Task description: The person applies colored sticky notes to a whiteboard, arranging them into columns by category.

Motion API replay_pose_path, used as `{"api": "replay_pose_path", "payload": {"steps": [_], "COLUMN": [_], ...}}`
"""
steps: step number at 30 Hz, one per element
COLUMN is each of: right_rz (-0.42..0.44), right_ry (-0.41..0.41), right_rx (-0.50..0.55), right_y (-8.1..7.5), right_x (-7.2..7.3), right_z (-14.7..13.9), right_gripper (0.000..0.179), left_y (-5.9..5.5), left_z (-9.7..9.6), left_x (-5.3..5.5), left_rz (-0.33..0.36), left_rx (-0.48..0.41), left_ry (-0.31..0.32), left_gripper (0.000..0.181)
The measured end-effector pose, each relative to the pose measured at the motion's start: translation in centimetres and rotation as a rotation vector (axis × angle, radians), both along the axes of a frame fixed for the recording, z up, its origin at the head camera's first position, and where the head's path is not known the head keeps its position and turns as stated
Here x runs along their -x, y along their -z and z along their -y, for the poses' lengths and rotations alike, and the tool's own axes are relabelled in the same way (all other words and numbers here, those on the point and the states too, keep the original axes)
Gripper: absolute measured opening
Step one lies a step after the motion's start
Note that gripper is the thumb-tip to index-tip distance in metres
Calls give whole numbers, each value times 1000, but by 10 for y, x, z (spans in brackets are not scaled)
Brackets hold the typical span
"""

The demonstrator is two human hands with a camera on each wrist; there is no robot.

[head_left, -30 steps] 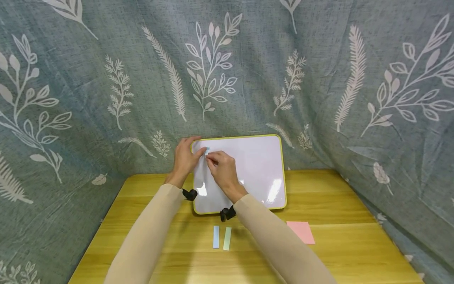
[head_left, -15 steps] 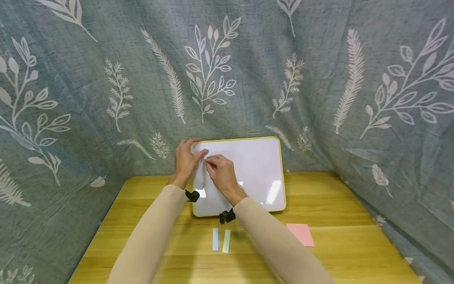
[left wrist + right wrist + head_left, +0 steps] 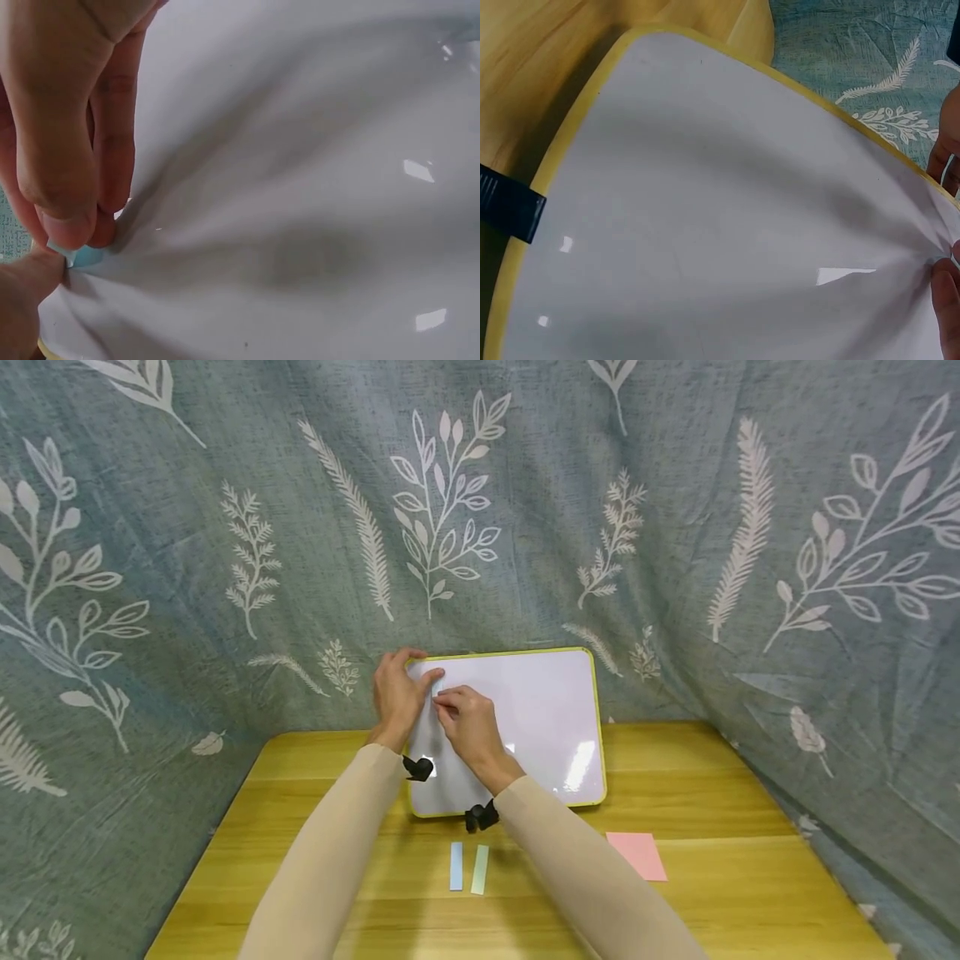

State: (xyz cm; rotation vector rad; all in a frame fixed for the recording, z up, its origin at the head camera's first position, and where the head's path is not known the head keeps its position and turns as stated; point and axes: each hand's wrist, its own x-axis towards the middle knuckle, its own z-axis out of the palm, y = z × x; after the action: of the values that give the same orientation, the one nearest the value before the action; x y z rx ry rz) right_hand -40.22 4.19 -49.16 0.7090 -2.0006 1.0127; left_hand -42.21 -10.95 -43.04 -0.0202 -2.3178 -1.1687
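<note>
Pale-blue slip (image 3: 88, 256), near the upper left corner of a yellow-rimmed whiteboard (image 3: 536, 718); fingers hide most of it, and whether it lies flat against the board cannot be told. At far left, a grey-green curtain (image 3: 180, 602) printed with white leaves and sprigs hangs beside a wooden table (image 3: 240, 835) and continues behind the board to the far right. Next comes the left hand (image 3: 397, 697), its sleeve cream and a black device (image 3: 417, 767) at its wrist; it grips the board's upper left corner, fingers over the rim and thumb on the front face, the thumb's tip at the end of the slip. Below the board, a blue strip (image 3: 456, 866) lies on the table, with a pale-green strip (image 3: 480, 869) just beside it to the right, slightly slanted. Above these, the right hand (image 3: 472, 722) reaches in across the board's face, its thumb and fingertips pressed together, pinching the slip; a second black device (image 3: 481, 816) sits at this wrist. Farther right, the board's glossy face bears bright reflections. Rightmost on the table lies a pink paper square (image 3: 637, 856), partly covered by the right sleeve (image 3: 592, 877).
</note>
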Motion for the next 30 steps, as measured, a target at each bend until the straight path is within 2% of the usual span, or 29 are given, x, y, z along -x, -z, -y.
{"api": "replay_pose_path", "payload": {"steps": [7, 11, 18, 23, 27, 30], "right_rz": [6, 19, -2, -5, 29, 64], "right_ry": [12, 6, 57, 34, -6, -6], "right_rx": [-9, -23, -83, -86, -68, -88], "right_y": [5, 0, 31, 26, 10, -4], "right_x": [5, -3, 27, 15, -8, -28], "right_z": [0, 0, -3, -6, -10, -13], "right_gripper": [8, 8, 7, 6, 6, 7], "left_y": [-2, -3, -3, -4, -3, 0], "left_z": [-2, -2, 3, 6, 9, 13], "left_x": [2, 1, -3, -8, -11, -14], "left_rz": [27, 17, -19, -20, -24, -38], "left_rx": [-22, -23, 1, 19, 48, 74], "left_ry": [4, 16, 53, 76, 95, 115], "left_gripper": [34, 30, 29, 32, 36, 41]}}
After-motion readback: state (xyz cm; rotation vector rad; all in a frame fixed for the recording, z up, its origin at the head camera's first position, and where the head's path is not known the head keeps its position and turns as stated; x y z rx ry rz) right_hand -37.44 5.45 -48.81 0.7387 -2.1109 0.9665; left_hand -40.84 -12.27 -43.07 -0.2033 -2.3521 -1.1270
